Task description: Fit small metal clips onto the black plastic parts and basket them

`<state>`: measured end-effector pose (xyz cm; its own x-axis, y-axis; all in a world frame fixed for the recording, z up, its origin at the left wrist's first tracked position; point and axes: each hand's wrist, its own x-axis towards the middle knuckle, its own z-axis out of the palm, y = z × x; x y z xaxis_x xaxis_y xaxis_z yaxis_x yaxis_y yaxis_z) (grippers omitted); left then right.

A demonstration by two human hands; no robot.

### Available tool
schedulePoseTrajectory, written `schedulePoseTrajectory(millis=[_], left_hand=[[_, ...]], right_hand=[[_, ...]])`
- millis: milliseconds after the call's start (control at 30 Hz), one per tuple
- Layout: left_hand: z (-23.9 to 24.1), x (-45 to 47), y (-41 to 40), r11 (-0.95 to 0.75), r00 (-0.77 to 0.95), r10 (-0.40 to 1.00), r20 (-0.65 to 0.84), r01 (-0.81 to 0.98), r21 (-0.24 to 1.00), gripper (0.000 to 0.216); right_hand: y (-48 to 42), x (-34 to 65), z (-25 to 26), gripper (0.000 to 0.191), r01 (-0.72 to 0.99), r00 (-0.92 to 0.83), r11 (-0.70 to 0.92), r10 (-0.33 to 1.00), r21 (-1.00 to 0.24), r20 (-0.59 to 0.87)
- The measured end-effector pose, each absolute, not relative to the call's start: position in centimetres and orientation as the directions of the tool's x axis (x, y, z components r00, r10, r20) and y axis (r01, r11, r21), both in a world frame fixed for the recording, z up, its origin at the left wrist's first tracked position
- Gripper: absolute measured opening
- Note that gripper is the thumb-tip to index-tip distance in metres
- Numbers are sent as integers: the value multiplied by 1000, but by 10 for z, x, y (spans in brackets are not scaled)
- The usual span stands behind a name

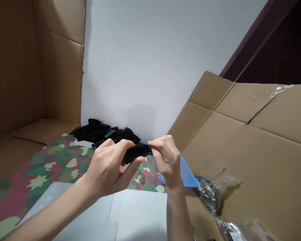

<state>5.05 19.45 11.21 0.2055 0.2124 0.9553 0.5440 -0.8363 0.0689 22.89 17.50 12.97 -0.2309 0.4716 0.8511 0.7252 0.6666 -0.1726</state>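
My left hand (112,164) is closed around a black plastic part (135,152), thumb below and fingers above. At the part's right end, my right hand (167,155) pinches with thumb and forefinger; a tiny dark piece seems to sit at the fingertips, too small to name. Under the hands, a small heap of metal pieces (139,177) lies on the camouflage-patterned cloth (72,164). Behind them is a pile of similar black parts (102,132) against the wall.
A blue plastic basket (188,172) stands partly behind my right wrist. Clear bags of metal pieces (209,195) lie to the right. White sheets (140,211) cover the near surface. Cardboard panels rise at left (60,60) and right (253,144), with a pale wall (145,67) behind.
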Motion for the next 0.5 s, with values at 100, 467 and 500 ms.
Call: schedulePoseTrajectory(millis=[100,467,500], left_hand=[[112,51,194,-840,206,211,955,538,70,17],[114,51,192,-852,156,245,957,506,136,15],[114,51,192,-854,150,253,956,498,148,15]], right_hand=[[173,230,131,19,699,-148,661,507,-273,850],[178,227,122,31,688,-216,705,425,-172,879],[179,227,120,33,682,-212,712,410,-165,887]])
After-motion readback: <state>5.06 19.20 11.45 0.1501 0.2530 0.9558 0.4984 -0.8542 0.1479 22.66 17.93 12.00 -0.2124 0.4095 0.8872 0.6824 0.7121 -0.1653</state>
